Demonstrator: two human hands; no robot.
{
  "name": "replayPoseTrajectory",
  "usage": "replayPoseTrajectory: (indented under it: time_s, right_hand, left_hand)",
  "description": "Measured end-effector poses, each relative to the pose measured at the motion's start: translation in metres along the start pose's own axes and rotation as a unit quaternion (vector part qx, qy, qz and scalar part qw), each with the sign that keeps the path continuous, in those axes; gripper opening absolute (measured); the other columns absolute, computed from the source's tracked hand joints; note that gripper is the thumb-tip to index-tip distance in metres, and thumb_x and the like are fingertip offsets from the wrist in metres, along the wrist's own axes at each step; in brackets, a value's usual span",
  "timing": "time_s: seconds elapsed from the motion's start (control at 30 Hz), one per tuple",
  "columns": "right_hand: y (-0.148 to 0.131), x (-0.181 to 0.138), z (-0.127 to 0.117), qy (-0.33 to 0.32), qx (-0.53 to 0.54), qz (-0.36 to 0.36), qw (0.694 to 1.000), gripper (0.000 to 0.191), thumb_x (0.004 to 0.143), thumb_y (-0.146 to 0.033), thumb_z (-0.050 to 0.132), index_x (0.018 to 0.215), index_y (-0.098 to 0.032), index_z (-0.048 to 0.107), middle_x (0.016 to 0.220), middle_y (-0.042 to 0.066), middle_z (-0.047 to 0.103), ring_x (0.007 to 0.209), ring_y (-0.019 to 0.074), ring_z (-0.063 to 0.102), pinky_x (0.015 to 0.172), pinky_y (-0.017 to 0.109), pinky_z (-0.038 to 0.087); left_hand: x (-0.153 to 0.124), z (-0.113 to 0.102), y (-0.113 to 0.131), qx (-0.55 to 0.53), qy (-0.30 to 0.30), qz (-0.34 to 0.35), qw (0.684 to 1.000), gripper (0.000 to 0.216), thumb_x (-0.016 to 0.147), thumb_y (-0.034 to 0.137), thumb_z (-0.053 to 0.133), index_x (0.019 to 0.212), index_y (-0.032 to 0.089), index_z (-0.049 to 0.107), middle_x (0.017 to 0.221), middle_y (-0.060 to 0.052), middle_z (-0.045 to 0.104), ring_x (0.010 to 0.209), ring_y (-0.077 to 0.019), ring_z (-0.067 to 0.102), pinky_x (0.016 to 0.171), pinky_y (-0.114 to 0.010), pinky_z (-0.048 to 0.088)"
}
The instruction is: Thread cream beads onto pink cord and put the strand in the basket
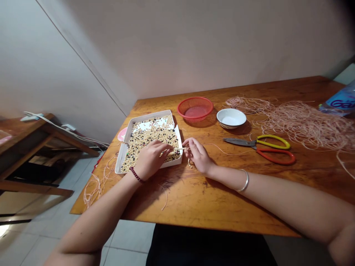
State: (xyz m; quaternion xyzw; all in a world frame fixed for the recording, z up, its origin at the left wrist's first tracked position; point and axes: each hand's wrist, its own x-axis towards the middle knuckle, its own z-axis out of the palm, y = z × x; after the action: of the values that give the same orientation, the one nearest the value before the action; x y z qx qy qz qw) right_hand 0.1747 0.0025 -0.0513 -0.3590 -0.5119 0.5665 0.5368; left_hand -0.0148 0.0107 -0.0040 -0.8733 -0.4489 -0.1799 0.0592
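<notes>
Between my two hands runs a short taut length of beaded string, over the right rim of a white tray. My left hand, closed in a pinch above the tray, grips one end. Its fingertips are partly hidden. My right hand is closed on the string just outside the rim. A tail of strung beads hangs beneath it onto the table. Loose beads, mostly cream with some black ones, cover much of the tray.
Behind stand a red plastic basket and a white bowl. Scissors with yellow and red handles lie right of my right hand. A pink string tangle and a bottle are farther right. More string lies at the left edge.
</notes>
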Motion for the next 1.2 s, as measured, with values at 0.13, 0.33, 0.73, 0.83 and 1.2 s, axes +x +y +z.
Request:
replayPoseTrajectory:
  time_s: [0.13, 0.33, 0.73, 0.83, 1.2]
  right_hand:
    - [-0.002, 0.002, 0.001, -0.005, -0.018, -0.005, 1.000, 0.050, 0.083, -0.067, 0.038, 0.073, -0.020, 0.052, 0.060, -0.001, 0.046, 0.053, 0.0116, 0.040, 0.051, 0.025, 0.035]
    - [-0.003, 0.004, 0.000, -0.009, -0.049, 0.003, 0.999, 0.054, 0.082, -0.069, 0.039, 0.063, -0.020, 0.050, 0.059, 0.000, 0.045, 0.054, 0.0122, 0.038, 0.050, 0.025, 0.032]
    - [0.000, 0.008, -0.003, 0.015, -0.026, 0.012, 0.999, 0.050, 0.083, -0.068, 0.038, 0.062, -0.022, 0.043, 0.051, -0.004, 0.029, 0.046, 0.0114, 0.028, 0.044, 0.025, 0.024]
    - [0.004, 0.009, -0.003, 0.016, -0.029, 0.003, 0.999, 0.049, 0.083, -0.066, 0.040, 0.060, -0.023, 0.037, 0.052, -0.005, 0.028, 0.047, 0.0112, 0.026, 0.044, 0.025, 0.023]
    - [0.014, 0.012, -0.006, 0.088, -0.098, -0.034, 0.991, 0.045, 0.087, -0.060, 0.040, 0.062, -0.022, 0.037, 0.057, -0.003, 0.033, 0.052, 0.0121, 0.030, 0.047, 0.025, 0.026]
  left_hand:
    - [0.001, -0.001, -0.001, 0.004, 0.006, 0.002, 1.000, 0.020, 0.093, 0.031, 0.051, 0.090, 0.022, 0.069, 0.080, -0.003, 0.069, 0.081, -0.0166, 0.060, 0.068, -0.027, 0.045]
    - [0.000, -0.002, -0.001, 0.003, 0.007, -0.011, 1.000, 0.020, 0.092, 0.030, 0.051, 0.090, 0.022, 0.069, 0.082, -0.003, 0.069, 0.081, -0.0167, 0.059, 0.069, -0.028, 0.045]
    - [0.001, -0.003, 0.001, -0.001, 0.014, 0.006, 1.000, 0.021, 0.093, 0.032, 0.050, 0.091, 0.023, 0.069, 0.081, -0.003, 0.070, 0.082, -0.0170, 0.059, 0.071, -0.028, 0.046]
    - [0.001, -0.003, 0.002, -0.004, 0.010, 0.009, 1.000, 0.021, 0.093, 0.032, 0.050, 0.091, 0.022, 0.069, 0.081, -0.003, 0.070, 0.082, -0.0171, 0.058, 0.071, -0.029, 0.046]
    - [0.002, -0.003, 0.003, -0.012, -0.006, 0.007, 1.000, 0.023, 0.093, 0.032, 0.049, 0.094, 0.022, 0.069, 0.084, -0.003, 0.072, 0.083, -0.0189, 0.058, 0.072, -0.031, 0.046]
